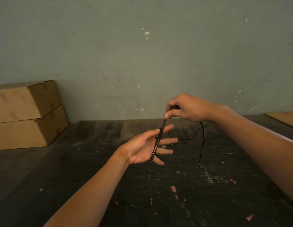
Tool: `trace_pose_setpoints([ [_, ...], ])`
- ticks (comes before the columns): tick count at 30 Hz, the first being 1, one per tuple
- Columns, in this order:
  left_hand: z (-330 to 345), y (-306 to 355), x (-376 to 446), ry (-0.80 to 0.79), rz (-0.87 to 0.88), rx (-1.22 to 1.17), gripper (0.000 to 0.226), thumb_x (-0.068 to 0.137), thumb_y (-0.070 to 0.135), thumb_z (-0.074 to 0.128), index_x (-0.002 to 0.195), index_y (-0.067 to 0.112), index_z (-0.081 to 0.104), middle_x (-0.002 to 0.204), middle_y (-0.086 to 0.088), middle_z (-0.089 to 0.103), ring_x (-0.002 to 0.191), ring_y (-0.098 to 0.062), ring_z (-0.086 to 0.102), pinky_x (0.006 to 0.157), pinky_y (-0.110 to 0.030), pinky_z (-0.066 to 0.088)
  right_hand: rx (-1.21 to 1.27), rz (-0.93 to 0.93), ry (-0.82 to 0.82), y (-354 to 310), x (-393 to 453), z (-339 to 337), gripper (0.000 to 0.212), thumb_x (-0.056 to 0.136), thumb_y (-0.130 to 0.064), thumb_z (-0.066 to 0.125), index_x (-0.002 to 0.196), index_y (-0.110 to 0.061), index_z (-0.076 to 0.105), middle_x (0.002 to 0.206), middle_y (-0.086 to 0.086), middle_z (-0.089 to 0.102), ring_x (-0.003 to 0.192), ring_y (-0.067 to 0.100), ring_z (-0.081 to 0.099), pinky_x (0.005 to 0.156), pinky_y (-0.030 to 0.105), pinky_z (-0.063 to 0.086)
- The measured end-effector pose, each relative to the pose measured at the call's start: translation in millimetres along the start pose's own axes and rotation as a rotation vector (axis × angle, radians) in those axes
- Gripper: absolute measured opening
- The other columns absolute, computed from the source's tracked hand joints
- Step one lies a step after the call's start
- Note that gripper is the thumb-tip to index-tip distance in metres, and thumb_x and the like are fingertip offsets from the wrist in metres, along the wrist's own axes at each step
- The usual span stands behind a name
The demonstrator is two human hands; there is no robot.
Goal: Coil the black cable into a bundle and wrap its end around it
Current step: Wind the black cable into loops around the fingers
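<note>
the thin black cable (158, 141) ran in several taut strands across an open palm up to a pinch above; its loose remainder hung down and curled on the dark tabletop.

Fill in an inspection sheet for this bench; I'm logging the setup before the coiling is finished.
Surface: dark, scuffed table with pale scratches.
Job's things: black cable, several strands stretched from the right hand down across the left palm; the rest lies loose on the table.
Clutter: small red scraps on the table.
Grippers: left hand open, fingers spread; right hand pinching the cable.
Cables: only the black one.
Surroundings: grey-green wall; two stacked cardboard boxes at left; flat cardboard sheet at right.
</note>
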State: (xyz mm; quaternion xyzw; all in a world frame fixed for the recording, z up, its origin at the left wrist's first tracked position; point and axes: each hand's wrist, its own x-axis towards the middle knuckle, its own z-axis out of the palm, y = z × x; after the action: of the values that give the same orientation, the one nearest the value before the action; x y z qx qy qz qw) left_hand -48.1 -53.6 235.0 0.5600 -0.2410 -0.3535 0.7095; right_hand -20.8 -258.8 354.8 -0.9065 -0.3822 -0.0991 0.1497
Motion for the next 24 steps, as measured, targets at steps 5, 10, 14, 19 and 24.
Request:
trace_pose_setpoints([
  [5,8.8,6.0,-2.6,-0.104,0.056,-0.065,0.051,0.093,0.050,0.054,0.143,0.045,0.045,0.157,-0.010,0.040,0.141,-0.045,0.034,0.107,-0.078,0.018,0.103,0.027,0.129,25.6,-3.4,9.9,0.015,0.093,-0.028,0.062,0.092,-0.017,0.072,0.077,-0.011,0.066,0.074,0.005,0.060,0.068,0.030,0.045],
  [10,19.2,22.9,-0.2,-0.177,0.167,-0.132,0.049,0.097,0.047,0.047,0.145,0.045,0.041,0.160,-0.015,0.031,0.143,-0.051,0.026,0.101,-0.076,0.025,0.327,0.121,0.147,45.4,-19.0,63.6,0.022,0.100,-0.018,0.048,0.085,-0.025,0.060,0.079,-0.005,0.064,0.076,0.011,0.060,0.073,0.032,0.044],
  [14,19.6,37.2,-0.6,-0.186,0.242,-0.190,0.045,0.097,0.044,0.048,0.142,0.043,0.047,0.159,-0.017,0.030,0.142,-0.053,0.025,0.097,-0.076,0.027,0.436,0.227,0.014,40.5,-43.2,130.6,0.028,0.102,-0.021,0.040,0.081,-0.025,0.057,0.076,-0.006,0.061,0.069,-0.001,0.058,0.070,0.030,0.049],
  [19,11.9,29.9,1.8,-0.097,0.256,-0.211,0.047,0.097,0.045,0.042,0.145,0.044,0.043,0.157,-0.017,0.035,0.140,-0.053,0.030,0.095,-0.076,0.030,0.638,0.244,-0.122,0.8,-58.2,172.1,0.031,0.103,-0.036,0.037,0.084,-0.022,0.057,0.056,-0.016,0.054,0.050,-0.004,0.047,0.052,0.015,0.040],
  [24,-0.1,19.2,5.1,0.017,0.264,-0.243,0.045,0.096,0.046,0.043,0.140,0.046,0.050,0.153,-0.014,0.044,0.136,-0.051,0.039,0.094,-0.078,0.030,0.636,0.148,-0.247,-31.5,-59.5,169.5,0.034,0.102,-0.041,0.037,0.086,-0.021,0.060,0.058,-0.014,0.052,0.051,-0.005,0.048,0.057,0.019,0.039],
])
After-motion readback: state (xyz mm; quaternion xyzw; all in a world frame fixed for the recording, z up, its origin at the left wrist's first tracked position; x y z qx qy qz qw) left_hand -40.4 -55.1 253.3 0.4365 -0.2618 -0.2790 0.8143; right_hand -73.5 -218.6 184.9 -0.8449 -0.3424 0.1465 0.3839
